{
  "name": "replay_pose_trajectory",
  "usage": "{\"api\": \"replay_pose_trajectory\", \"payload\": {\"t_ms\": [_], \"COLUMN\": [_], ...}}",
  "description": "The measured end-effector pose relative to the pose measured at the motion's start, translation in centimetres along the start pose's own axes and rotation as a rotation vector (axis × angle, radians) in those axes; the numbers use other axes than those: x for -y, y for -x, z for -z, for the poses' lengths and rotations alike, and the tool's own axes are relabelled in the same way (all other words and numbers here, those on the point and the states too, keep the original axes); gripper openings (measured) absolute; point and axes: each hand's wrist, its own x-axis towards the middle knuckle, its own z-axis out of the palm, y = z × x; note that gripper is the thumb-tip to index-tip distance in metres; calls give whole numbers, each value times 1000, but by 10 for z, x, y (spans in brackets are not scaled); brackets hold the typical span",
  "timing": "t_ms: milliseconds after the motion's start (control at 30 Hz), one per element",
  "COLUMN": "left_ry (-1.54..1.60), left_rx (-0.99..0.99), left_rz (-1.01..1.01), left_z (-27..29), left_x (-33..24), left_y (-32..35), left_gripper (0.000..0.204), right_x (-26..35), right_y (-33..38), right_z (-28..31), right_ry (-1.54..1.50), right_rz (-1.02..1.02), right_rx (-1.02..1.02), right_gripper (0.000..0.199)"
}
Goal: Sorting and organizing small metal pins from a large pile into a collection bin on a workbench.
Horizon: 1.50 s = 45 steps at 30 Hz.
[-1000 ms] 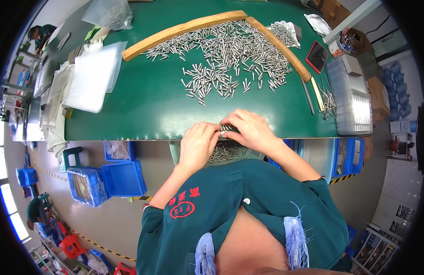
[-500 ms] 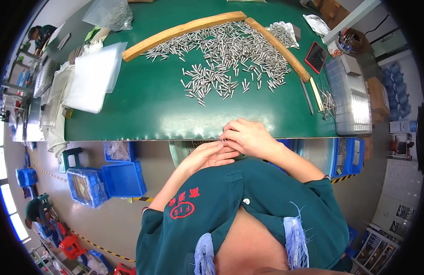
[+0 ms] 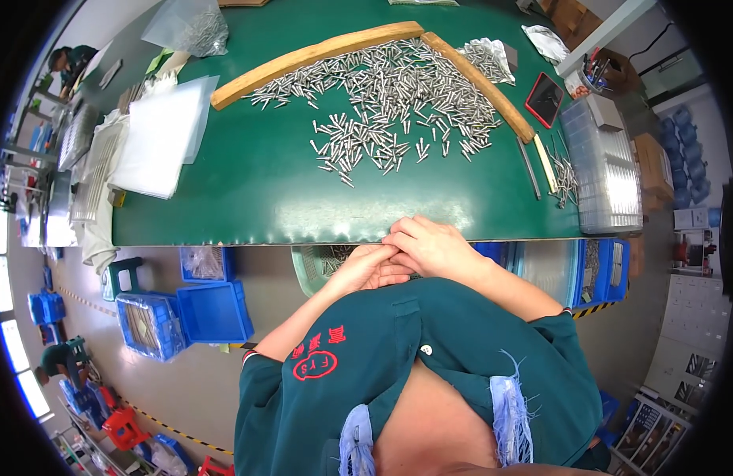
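Observation:
At the table's front edge my two hands meet, fingers curled together. My right hand is closed, its fingertips lying over the fingers of my left hand. The left one is closed too, thumb pointing toward the right hand. Anything between the fingers is hidden. Just below the hands, a pale green basket holding small metal parts shows partly under the table edge. Farther off on the green table lies a big heap of small silver metal pins, with a looser cluster on its near side.
Two wooden bars frame the heap's far side. White sheets lie left. At right are a red-edged phone, a yellow-handled tool, loose long rods and clear plastic boxes. Blue crates stand on the floor.
Both hands have dropped slightly toward my body, the right hand's fingers now curled lower over the left's. The pins on the table look unchanged.

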Motion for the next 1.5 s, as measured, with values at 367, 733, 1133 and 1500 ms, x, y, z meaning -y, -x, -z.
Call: {"api": "replay_pose_trajectory", "payload": {"t_ms": [367,733,1133,1500], "left_ry": [-95,-187,-532,-642], "left_rx": [-22,-84,-46,-97], "left_rz": [-3,44,-86,-324], "left_z": [-1,-1,-8,-31], "left_x": [0,-4,-19,-41], "left_y": [0,1,14,26], "left_gripper": [34,35,37,34], "right_x": [-6,-6,-3,-1], "right_y": [1,2,-7,-21], "right_z": [1,6,21,35], "right_ry": [-169,-291,-444,-624], "right_rz": [-42,-82,-120,-164], "right_rx": [55,68,54,-126], "right_gripper": [27,32,39,36]}}
